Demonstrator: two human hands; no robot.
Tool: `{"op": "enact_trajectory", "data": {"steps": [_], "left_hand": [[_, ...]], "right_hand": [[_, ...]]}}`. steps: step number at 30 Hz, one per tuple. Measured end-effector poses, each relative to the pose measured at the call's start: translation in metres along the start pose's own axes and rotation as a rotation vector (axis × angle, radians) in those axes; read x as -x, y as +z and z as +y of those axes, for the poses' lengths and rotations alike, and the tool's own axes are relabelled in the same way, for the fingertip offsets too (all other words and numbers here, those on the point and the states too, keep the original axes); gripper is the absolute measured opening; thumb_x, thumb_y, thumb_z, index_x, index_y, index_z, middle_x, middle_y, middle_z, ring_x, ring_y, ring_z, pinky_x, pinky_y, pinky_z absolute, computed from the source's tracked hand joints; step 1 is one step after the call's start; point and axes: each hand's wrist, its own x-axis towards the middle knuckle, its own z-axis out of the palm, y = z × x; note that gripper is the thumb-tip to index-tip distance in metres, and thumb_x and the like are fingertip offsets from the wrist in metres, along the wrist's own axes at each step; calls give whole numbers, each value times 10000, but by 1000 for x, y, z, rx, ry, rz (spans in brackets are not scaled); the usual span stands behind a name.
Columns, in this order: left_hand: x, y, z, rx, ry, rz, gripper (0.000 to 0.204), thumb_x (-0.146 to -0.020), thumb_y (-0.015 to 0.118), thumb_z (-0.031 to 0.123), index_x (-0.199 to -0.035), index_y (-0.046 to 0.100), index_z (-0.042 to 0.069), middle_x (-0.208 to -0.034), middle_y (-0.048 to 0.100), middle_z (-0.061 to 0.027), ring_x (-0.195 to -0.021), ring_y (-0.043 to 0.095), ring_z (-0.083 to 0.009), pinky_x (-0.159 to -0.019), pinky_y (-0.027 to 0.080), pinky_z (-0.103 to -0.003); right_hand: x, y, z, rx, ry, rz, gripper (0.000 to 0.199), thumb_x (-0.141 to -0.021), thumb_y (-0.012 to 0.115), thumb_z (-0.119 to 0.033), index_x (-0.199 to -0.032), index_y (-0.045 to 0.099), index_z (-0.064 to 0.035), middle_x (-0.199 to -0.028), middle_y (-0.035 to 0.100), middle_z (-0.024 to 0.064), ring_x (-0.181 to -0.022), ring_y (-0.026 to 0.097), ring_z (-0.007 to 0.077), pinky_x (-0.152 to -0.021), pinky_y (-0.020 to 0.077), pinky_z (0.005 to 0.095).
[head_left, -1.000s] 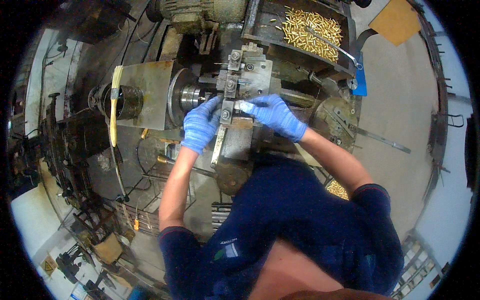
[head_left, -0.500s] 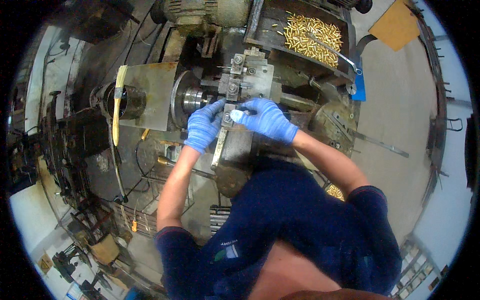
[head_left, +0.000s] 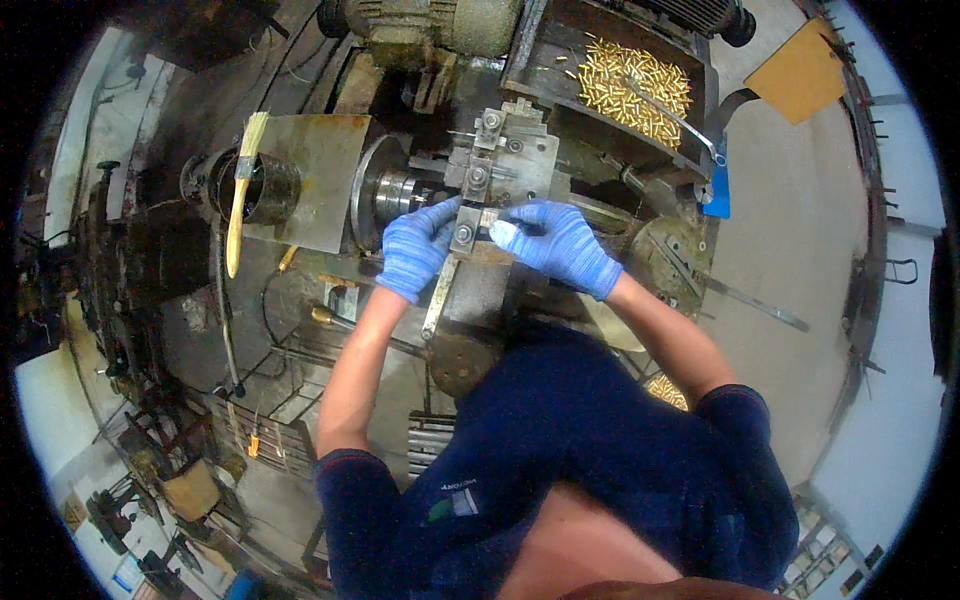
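My left hand, in a blue knit glove, is at the left side of a bolted metal tool block on a lathe-like machine. Its fingers are bent in against the block, and their tips are partly hidden. On the other side is my right hand, gloved alike, with a whitened thumb tip. Thumb and fingers close in on a small pale metal piece beside the block; whether they grip it is unclear. Just left of the blocks sits the shiny round spindle nose. More bolted blocks line up behind.
A metal tray at the back right holds many small brass-coloured parts and a long wrench. A wooden-handled brush rests by a sheet-metal guard at left. Below my left hand, a ball-ended lever sticks out.
The whole view has shifted slightly. My right thumb has drawn a little to the right of the tool block, uncovering the pale metal piece. My left hand stays at the block.
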Motion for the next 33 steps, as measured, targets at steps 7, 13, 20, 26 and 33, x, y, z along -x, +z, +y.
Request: {"op": "enact_trajectory", "data": {"steps": [7, 13, 20, 26, 33], "left_hand": [[-2, 3, -8, -6, 3, 4, 315, -778, 576, 23, -1088, 625, 54, -980, 650, -162, -886, 657, -211, -783, 499, -292], [-1, 10, -19, 134, 62, 60, 298, -777, 621, 84, -1074, 631, 61, -961, 648, -158, -856, 656, -249, -760, 500, -313], [0, 8, -8, 225, -36, -8, 336, -795, 580, -16, -1130, 595, 4, -1003, 665, -133, -878, 635, -130, -797, 486, -259], [-1, 10, -18, 262, -52, -16, 358, -803, 557, -37, -1158, 574, -5, -1016, 661, -122, -897, 617, -118, -815, 475, -252], [0, 10, -24, 282, -54, -22, 354, -808, 564, -20, -1161, 574, 1, -1022, 660, -127, -905, 619, -124, -817, 475, -259]], "right_hand": [[-4, 5, 7, -58, -67, 45, 433, -777, 637, -459, -891, 674, -42, -737, 635, 167, -661, 620, 277, -626, 492, 343], [28, -30, 19, -253, -34, 140, 403, -798, 657, -392, -924, 662, -10, -809, 662, 123, -738, 623, 174, -695, 495, 313], [128, -114, 93, 581, 182, 326, 425, -796, 601, -448, -882, 677, -39, -951, 630, 194, -914, 591, 341, -815, 472, 396], [178, -105, 132, 734, 546, 113, 464, -780, 582, -498, -784, 681, -44, -1051, 570, 209, -952, 544, 371, -838, 447, 419], [169, -96, 159, 844, 386, 112, 484, -757, 569, -503, -760, 673, -30, -1039, 549, 215, -978, 510, 367, -867, 419, 434]]}}
